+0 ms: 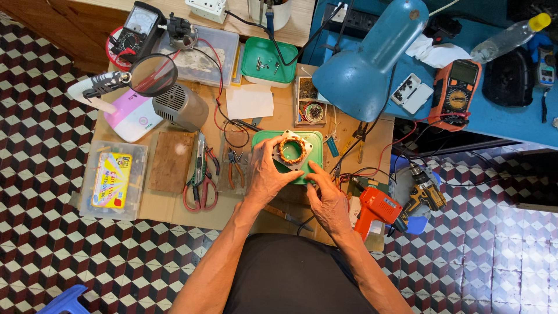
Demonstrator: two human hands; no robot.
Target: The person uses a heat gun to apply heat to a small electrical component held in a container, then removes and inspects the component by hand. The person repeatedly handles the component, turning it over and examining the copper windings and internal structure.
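A square metal motor stator (pixel 292 150) with copper windings in its ring sits tilted over a green plastic tray (pixel 314 139). My left hand (pixel 264 174) grips the stator's left side, fingers wrapped on its edge. Against the tray's lower right edge rests my right hand (pixel 326 196), its fingers reaching toward the stator's lower corner. Whether the right hand touches the stator I cannot tell.
A cardboard-covered bench holds pliers (pixel 236 167), red-handled scissors (pixel 199 185), a wooden block (pixel 171 161), a clear parts box (pixel 113 179), a magnifier (pixel 153 74) and a blue lamp (pixel 363 67). An orange tool (pixel 376 209) and a drill (pixel 423 192) lie right. An orange multimeter (pixel 455 93) sits on the blue table.
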